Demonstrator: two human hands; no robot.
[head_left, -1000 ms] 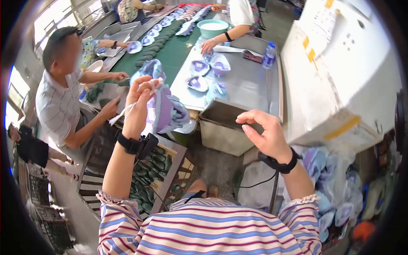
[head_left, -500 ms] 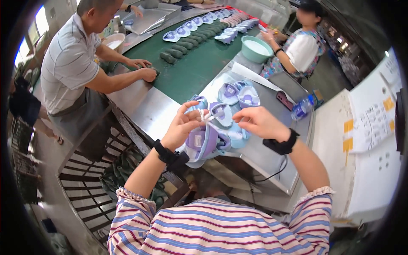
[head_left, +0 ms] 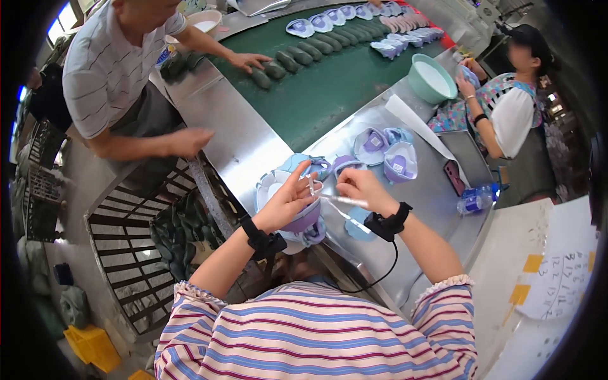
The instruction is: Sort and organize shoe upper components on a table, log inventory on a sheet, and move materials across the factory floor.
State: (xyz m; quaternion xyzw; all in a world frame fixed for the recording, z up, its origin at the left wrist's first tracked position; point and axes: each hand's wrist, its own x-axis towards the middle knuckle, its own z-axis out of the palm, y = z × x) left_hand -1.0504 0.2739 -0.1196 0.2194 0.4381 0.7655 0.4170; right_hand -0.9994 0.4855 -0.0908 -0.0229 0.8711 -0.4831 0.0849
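Note:
A thin white lace (head_left: 345, 201) runs between my hands above the metal table, with a loose end slanting down to the right. My left hand (head_left: 286, 201) has the lace at its bent fingers. The right hand (head_left: 366, 191) pinches it, fingers curled. Under my left hand is a purple and light blue shoe upper (head_left: 301, 221), partly covered by that hand. Beyond my hands lie more uppers: a light blue one (head_left: 307, 164), a purple one (head_left: 347, 166) and several more farther right, among them a pale purple upper (head_left: 400, 162).
A green belt (head_left: 291, 114) carries rows of dark green shoe lasts (head_left: 310, 52) and uppers (head_left: 321, 23). One person works at left, another at right beside a green basin (head_left: 432, 79). A phone (head_left: 455, 177) and bottle (head_left: 478, 199) lie right; a slatted crate (head_left: 136, 253) stands lower left.
The view has shifted, so the belt and table sit farther right. My right hand has closed on the lace, now stretched between both hands. The person at left reaches toward the lasts.

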